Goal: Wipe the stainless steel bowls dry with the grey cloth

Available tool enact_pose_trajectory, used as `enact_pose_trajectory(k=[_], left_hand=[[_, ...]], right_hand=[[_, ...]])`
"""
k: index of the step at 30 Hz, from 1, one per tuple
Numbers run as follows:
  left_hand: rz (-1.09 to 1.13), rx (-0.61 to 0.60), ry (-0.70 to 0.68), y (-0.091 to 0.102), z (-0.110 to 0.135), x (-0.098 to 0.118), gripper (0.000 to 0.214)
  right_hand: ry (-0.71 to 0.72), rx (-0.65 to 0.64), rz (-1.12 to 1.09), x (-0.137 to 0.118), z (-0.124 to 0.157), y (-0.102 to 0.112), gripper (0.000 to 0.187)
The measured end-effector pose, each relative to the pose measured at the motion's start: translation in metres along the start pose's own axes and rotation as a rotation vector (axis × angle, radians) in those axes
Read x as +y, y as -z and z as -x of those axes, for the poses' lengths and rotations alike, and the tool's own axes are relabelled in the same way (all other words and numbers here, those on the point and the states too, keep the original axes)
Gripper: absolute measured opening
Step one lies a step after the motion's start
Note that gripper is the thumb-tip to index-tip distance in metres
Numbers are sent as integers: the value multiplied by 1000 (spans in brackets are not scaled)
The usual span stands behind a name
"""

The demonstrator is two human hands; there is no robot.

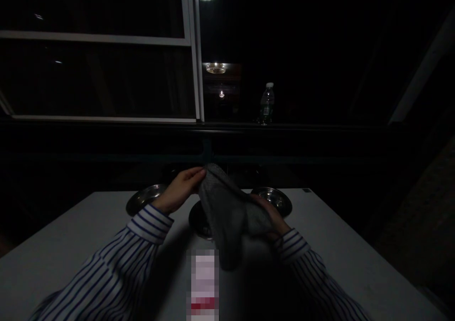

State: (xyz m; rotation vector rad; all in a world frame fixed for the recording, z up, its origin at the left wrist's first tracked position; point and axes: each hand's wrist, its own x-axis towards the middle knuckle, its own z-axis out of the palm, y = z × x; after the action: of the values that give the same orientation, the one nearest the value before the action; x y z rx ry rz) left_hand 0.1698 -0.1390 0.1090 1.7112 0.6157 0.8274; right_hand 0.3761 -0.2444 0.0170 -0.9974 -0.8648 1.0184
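A grey cloth (227, 212) hangs between my two hands over a white table (71, 245). My left hand (181, 188) pinches the cloth's upper corner with closed fingers. My right hand (270, 214) grips the lower right part, fingers wrapped into the fabric. Under the cloth lies a dark round metal dish (197, 219), partly hidden. Both sleeves are white with blue stripes.
Two more metal dishes sit at the table's far edge, one left (144, 199), one right (275, 199). A plastic water bottle (266, 104) stands on the dark window ledge beyond. A blurred white and red object (203, 283) lies near me. The room is very dark.
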Motion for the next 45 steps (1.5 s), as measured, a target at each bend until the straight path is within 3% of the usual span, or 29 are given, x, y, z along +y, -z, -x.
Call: enact_pose_trajectory(k=[3, 6, 9, 11, 15, 20, 25, 27, 30, 33, 36, 39, 42, 45], left_hand=[[-153, 228, -135, -12, -7, 6, 39], [-302, 273, -235, -23, -13, 15, 37], [-369, 257, -242, -28, -15, 22, 37], [-405, 262, -221, -26, -14, 26, 38], [-533, 313, -107, -9, -13, 18, 40], [-582, 227, 51, 13, -11, -12, 54], [-274, 277, 289, 19, -4, -26, 37], [-188, 293, 347, 19, -1, -33, 29], [-99, 290, 401, 14, 7, -46, 27], [-16, 283, 426, 10, 20, -49, 45], [-52, 104, 346, 9, 31, -37, 62], [-371, -172, 240, 11, 38, -25, 54], [-597, -399, 157, 12, 42, -23, 30], [-529, -447, 42, 9, 44, -26, 24]], right_hand=[[-161, -161, -173, -7, 10, 0, 46], [-153, -292, -160, -12, 22, -8, 55], [-59, -373, 73, -15, 29, -25, 73], [2, -334, 201, -18, 29, -36, 68], [-6, -220, 242, -31, 20, -43, 33], [-60, -61, 30, -28, 13, -39, 41], [105, 12, 16, 1, 26, -33, 27], [136, 58, 29, 8, 30, -31, 31], [107, 93, 10, 16, 32, -29, 37], [11, 138, 3, 22, 27, -26, 34], [-56, 160, 90, 21, 18, -21, 53], [-3, 171, 298, 8, 10, -18, 60], [94, 119, 522, -10, 8, -18, 47], [242, 106, 723, -24, 9, -20, 29]])
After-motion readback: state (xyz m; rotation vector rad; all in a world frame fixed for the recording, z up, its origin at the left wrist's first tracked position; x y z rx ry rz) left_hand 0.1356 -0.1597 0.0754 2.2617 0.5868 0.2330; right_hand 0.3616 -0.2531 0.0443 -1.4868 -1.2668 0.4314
